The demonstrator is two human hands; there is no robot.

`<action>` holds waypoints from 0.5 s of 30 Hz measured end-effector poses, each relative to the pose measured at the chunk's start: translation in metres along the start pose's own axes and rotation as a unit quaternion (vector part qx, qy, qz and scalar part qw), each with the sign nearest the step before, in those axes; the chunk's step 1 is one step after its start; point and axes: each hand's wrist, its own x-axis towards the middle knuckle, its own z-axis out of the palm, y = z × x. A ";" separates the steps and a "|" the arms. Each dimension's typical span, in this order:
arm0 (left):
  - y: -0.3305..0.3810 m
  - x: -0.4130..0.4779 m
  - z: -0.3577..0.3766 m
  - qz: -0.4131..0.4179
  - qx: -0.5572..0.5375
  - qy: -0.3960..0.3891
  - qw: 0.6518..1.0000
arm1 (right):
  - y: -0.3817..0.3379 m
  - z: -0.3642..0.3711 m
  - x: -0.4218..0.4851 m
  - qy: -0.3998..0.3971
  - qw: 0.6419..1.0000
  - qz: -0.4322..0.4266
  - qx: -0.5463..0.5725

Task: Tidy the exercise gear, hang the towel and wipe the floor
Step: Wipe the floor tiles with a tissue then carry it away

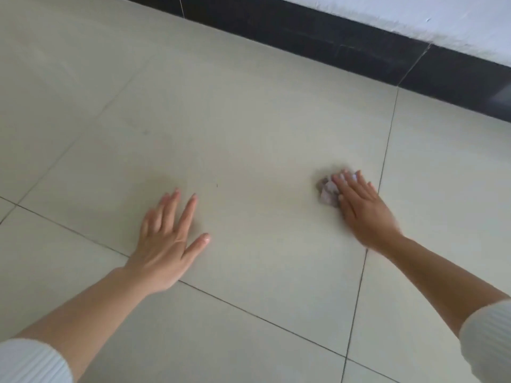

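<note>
My right hand (362,208) presses a small crumpled pale purple cloth (327,193) flat against the cream tiled floor (249,128). Only the cloth's left part shows from under the fingers, and the hand is slightly blurred. My left hand (168,241) lies flat on the floor to the left, fingers spread, with nothing in it. Both forearms are bare with white ribbed sleeves pushed up at the bottom corners. No exercise gear or towel is in view.
A black skirting band (359,48) runs along the foot of a white wall (414,12) at the top right. Dark grout lines cross the floor between the large tiles.
</note>
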 end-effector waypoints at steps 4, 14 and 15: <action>-0.066 0.014 -0.004 -0.060 0.003 0.007 0.998 | -0.036 0.014 0.040 0.086 0.964 0.249 0.044; -0.071 0.019 0.004 -0.043 -0.002 0.020 0.999 | -0.148 0.042 0.082 0.056 0.988 0.130 0.055; -0.071 0.018 0.004 -0.043 -0.006 0.020 0.999 | -0.160 0.046 0.080 0.049 0.991 0.107 0.057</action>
